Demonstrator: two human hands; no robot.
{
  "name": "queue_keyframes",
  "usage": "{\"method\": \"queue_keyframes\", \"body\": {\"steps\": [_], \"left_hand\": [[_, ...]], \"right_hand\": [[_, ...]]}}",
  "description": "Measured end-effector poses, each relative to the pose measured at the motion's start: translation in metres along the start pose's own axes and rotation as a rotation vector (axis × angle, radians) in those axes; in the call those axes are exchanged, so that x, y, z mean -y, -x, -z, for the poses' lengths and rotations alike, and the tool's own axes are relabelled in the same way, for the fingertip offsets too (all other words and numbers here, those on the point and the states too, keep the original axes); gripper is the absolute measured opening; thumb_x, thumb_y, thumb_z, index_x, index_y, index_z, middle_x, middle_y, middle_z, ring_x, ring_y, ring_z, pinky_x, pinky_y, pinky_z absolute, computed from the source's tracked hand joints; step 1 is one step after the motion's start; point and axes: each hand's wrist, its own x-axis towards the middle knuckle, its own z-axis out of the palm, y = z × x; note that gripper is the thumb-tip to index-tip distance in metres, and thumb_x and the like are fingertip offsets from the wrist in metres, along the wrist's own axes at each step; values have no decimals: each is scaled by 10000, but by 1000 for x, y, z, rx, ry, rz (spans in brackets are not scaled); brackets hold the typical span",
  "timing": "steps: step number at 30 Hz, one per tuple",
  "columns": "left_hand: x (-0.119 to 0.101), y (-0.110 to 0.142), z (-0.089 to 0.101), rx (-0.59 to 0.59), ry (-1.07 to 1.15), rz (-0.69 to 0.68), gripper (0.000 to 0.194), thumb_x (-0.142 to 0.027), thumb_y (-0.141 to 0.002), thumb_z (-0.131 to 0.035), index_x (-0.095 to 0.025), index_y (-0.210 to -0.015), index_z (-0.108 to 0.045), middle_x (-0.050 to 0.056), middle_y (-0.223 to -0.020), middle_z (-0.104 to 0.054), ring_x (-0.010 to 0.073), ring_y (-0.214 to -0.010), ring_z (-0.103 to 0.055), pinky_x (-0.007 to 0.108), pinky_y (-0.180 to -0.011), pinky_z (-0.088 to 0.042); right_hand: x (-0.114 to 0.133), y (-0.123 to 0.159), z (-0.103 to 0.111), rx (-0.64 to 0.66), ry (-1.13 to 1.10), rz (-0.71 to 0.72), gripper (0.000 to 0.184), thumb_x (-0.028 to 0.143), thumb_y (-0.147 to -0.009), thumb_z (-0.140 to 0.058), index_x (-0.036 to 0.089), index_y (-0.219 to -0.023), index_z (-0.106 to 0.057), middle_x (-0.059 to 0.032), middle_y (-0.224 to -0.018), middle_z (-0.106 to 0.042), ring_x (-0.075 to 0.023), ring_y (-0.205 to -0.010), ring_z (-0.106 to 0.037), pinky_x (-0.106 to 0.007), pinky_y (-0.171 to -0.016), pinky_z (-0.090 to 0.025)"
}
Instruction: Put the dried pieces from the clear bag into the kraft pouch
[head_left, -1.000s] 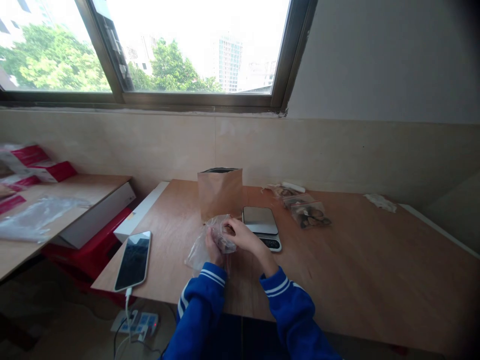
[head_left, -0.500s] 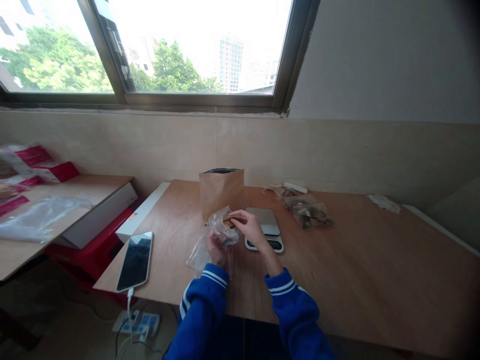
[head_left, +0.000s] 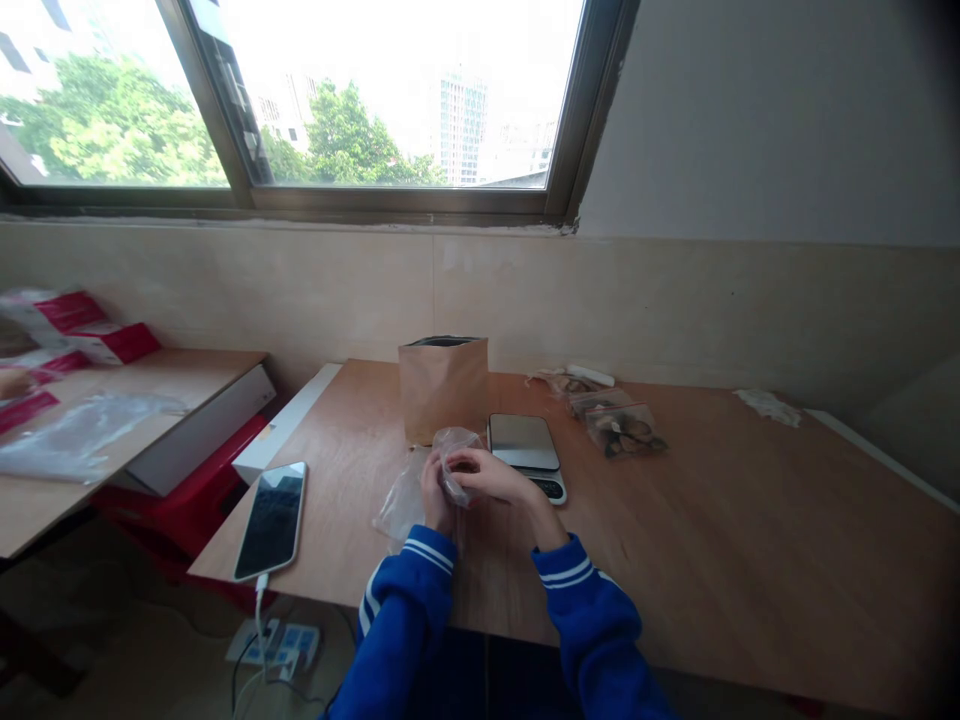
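No text, label, brand or number is sharp enough to read.

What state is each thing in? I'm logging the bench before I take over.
Clear plastic bag: held in both hands, mouth open.
Left hand: gripping the bag.
Right hand: fingers at the bag's mouth.
Brown paper bag: upright, top open.
Scale: platform bare.
Phone: screen dark, cable plugged in.

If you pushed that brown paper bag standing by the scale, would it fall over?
Probably, yes. The brown paper bag stands upright on the table on a narrow base with its top open, so a push up high would likely tip it. Its paper walls look thin and creased, so they would likely bend. How full it is cannot be seen.
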Motion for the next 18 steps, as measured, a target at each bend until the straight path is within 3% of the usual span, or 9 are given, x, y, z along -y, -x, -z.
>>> {"method": "queue_keyframes", "body": {"steps": [7,13,18], "left_hand": [[-3,4,-4,34,57,-24,318,-511,-812,-616,-201,-874,-653,40,-809,-671,180,-758,-644,298,-746,-510],[-3,6,-5,49,62,-17,322,-500,-832,-623,-190,-903,-673,58,-841,-688,193,-806,-650,285,-771,-498],[1,5,-4,39,48,41,361,-531,-794,-659,-207,-949,-688,75,-916,-701,210,-896,-658,307,-833,-505]], "right_hand": [[8,4,-13,-42,468,18,237,85,-774,-591,145,-986,-678,-102,-1027,-716,-238,-943,-666,-336,-862,-511],[9,3,-24,-24,688,29,241,47,-772,-535,142,-895,-719,-149,-1001,-723,-271,-945,-669,-354,-895,-495],[-9,2,-27,-65,800,48,429,32,-762,-519,104,-1158,-665,-196,-1231,-642,-311,-1192,-568,-423,-1072,-381]]}}
